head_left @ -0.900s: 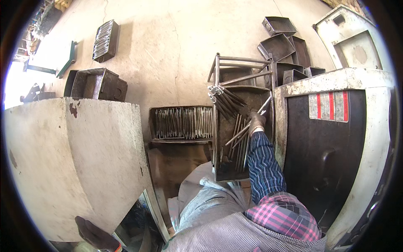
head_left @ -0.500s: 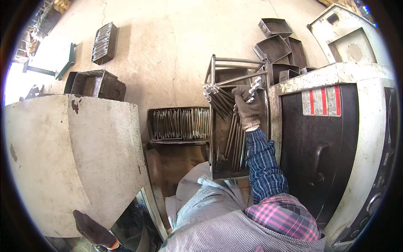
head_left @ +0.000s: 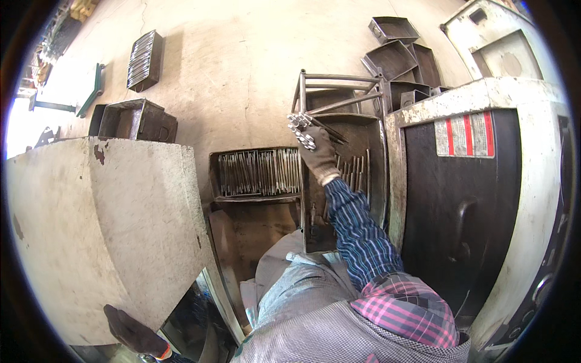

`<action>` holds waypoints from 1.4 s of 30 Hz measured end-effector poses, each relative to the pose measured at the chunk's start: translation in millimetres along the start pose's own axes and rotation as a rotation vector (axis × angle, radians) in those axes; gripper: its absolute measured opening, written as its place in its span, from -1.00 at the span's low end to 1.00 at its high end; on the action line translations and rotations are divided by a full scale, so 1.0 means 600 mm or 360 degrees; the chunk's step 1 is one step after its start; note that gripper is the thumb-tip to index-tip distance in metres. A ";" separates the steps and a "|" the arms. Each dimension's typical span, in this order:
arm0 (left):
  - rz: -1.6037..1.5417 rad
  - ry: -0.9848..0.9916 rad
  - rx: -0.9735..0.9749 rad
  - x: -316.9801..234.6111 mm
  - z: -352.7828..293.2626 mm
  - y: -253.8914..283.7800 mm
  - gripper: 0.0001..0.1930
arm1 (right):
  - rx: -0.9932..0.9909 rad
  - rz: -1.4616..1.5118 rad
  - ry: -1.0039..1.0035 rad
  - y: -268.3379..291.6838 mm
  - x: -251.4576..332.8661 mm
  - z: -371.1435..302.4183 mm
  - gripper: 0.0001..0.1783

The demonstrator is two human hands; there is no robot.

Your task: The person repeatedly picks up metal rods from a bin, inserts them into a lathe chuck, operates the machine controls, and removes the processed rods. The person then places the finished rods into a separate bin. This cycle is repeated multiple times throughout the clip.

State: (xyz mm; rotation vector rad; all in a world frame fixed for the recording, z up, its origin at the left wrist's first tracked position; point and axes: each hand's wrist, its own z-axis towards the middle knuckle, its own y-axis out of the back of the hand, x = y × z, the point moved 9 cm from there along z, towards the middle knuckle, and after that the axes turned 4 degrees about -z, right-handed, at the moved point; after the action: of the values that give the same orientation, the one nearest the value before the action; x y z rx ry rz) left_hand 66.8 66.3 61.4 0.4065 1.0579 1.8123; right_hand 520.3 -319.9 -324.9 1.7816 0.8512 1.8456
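Rods of dark metal with bright silvery ends [head_left: 307, 143] sit in our right hand [head_left: 318, 156], whose brown-gloved fingers seem clamped round them, the ends poking out beyond. We judge them stiff and hard to harm, light singly but weighty as a bunch, and apt to slide over one another; a snug full-fist hold near the middle should suit them, though glove fabric may slip on smooth metal. More silvery rod ends [head_left: 297, 120] show just beyond that hand; whether we grip those too, we cannot tell. Below and right of it, loose dark rods [head_left: 361, 175] lie in a long, worn, dark metal tray [head_left: 358, 133].

Our left hand [head_left: 128, 330], also gloved, is well apart from the right, fingers extended, at the near edge of a chipped off-white panel [head_left: 139, 212]; we cannot tell whether it touches.

Just left of our right hand, a dark rectangular metal box [head_left: 254, 198] holds a packed row of slim rods [head_left: 260, 173]. Ahead stands a brown tubular frame [head_left: 342, 77]; to the right, a black panel [head_left: 460, 206] in off-white framing. Beyond both hands spreads pale, cracked floor [head_left: 224, 78].
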 end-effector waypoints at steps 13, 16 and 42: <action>-0.0390 0.0247 -0.0054 0.089 -0.033 -0.007 -0.54 | -0.0278 -0.0191 0.0179 0.081 -0.066 -0.064 -0.18; -0.0114 -0.0098 -0.0036 0.051 -0.014 -0.014 -0.59 | -0.0101 -0.1776 -0.0367 0.095 -0.266 -0.061 -0.15; 0.0509 -0.0471 -0.0038 -0.096 0.017 -0.015 -0.74 | 0.0804 -0.1080 -0.0835 0.083 -0.320 -0.099 -0.32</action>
State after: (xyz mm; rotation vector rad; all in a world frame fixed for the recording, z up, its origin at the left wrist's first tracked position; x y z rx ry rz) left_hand 106.4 22.9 69.8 0.8406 0.7974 1.9640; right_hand 481.8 -495.0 -428.7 1.7941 1.5336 0.7285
